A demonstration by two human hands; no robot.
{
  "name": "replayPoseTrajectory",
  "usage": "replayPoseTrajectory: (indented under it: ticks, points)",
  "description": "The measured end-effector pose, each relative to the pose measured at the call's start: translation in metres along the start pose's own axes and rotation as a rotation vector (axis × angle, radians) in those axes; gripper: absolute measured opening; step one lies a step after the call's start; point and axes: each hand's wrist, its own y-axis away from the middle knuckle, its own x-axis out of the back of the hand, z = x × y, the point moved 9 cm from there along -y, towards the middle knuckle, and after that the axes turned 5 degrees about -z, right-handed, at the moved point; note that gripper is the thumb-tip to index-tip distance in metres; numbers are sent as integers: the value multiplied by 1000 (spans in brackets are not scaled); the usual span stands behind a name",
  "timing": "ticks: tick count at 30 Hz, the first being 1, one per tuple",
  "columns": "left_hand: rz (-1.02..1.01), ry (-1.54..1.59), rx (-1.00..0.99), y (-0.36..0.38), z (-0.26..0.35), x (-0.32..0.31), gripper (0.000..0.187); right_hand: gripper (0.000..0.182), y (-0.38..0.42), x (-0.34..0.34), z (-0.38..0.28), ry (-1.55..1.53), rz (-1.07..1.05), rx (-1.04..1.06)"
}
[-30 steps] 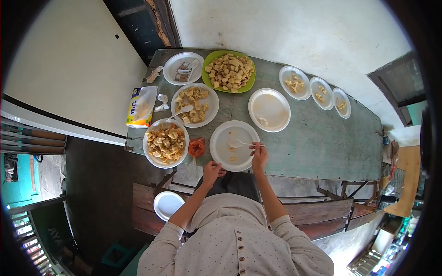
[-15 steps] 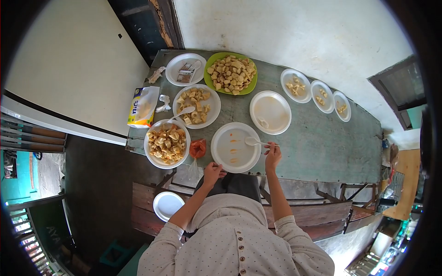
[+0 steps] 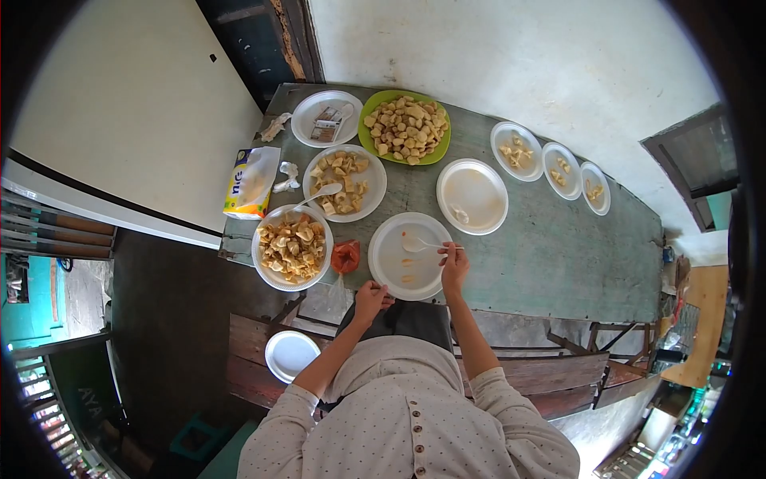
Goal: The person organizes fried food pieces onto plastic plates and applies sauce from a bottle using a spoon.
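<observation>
My right hand (image 3: 455, 270) pinches the handle of a white plastic spoon (image 3: 413, 241), whose bowl is over the white plate (image 3: 427, 283) in front of me. On that plate are small orange-brown smears (image 3: 407, 279) in a column; the spoon covers part of it. My left hand (image 3: 372, 302) is closed at the plate's near left rim, with the thumb at the edge. Beside the plate, to the left, sits a small plastic bag of red-orange sauce (image 3: 345, 256). Further left, a plate (image 3: 257, 259) is heaped with browned food pieces.
Behind are a plate of cut pieces (image 3: 377, 191) with a spoon, a green plate (image 3: 443, 148) of pale chunks, and a plate (image 3: 299, 132) holding a packet. A used plate (image 3: 472, 227) and three small plates (image 3: 511, 168) stand right. A tissue pack (image 3: 251, 184) lies left; another plate (image 3: 292, 356) rests on the bench.
My right hand has moved left, bringing the spoon's bowl further over the plate, onto the upper smears. My left hand stays at the rim. The view has shifted slightly.
</observation>
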Motion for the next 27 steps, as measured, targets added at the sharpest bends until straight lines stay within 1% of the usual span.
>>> replayPoseTrajectory:
  ticks: [4, 8, 11, 15, 17, 21, 25, 27]
  points:
    - [2, -1, 17, -1, -4, 1, 14, 27, -6, 28, 10, -7, 74, -7]
    - [14, -38, 25, 3, 3, 0, 14, 28, -8, 53, 6, 25, 150, 5]
    - [5, -21, 26, 1, 1, 0, 14, 29, -8, 58, 4, 6, 169, 29]
    - [9, -34, 25, 1, 2, 0, 14, 28, -4, 43, 2, -1, 155, 22]
    - [5, -29, 13, 1, 2, 0, 14, 27, -4, 25, 2, -54, 86, -20]
    - [-5, -14, 0, 0, 1, -1, 15, 26, -5, -3, -7, -74, 30, -9]
    - [3, -2, 10, 1, 1, -1, 14, 26, -8, -15, -5, -87, 29, -7]
    - [5, 10, 15, 1, 1, 0, 14, 26, -10, -10, -5, -27, 61, 17]
